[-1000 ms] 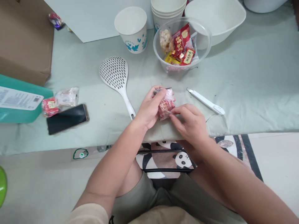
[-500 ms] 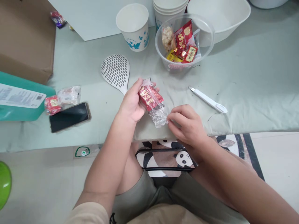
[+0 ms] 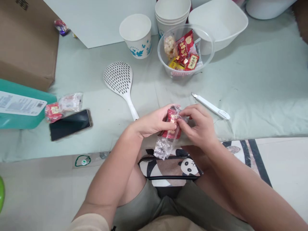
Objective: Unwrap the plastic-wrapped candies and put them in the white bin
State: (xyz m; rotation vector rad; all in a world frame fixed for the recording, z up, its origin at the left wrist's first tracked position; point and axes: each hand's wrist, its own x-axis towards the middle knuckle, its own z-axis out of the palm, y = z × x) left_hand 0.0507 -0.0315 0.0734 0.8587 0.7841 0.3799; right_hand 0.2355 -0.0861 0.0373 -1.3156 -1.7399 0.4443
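At 12 o'clock from the red packet [image 3: 172, 117], a clear bowl [image 3: 164, 63] on the tabletop [image 3: 252, 96] holds a large red sachet [image 3: 185, 44], a smaller red sachet [image 3: 192, 62], a yellow sachet [image 3: 175, 65] and a pale lumpy snack [image 3: 169, 47]. A white basin [image 3: 225, 19] stands at 1 o'clock, a blue-leaf paper cup [image 3: 137, 40] at 11.

The packet — gold characters, too small to read — is at the tabletop's near edge. The left hand [image 3: 154, 123] has its grip closed round it; the right hand [image 3: 198, 125] has its grip pinching the clear wrapper [image 3: 163, 147] at 3 o'clock. A teal container [image 3: 24, 86] at 9 o'clock bears a white label [image 3: 20, 102] with a barcode [image 3: 40, 104].
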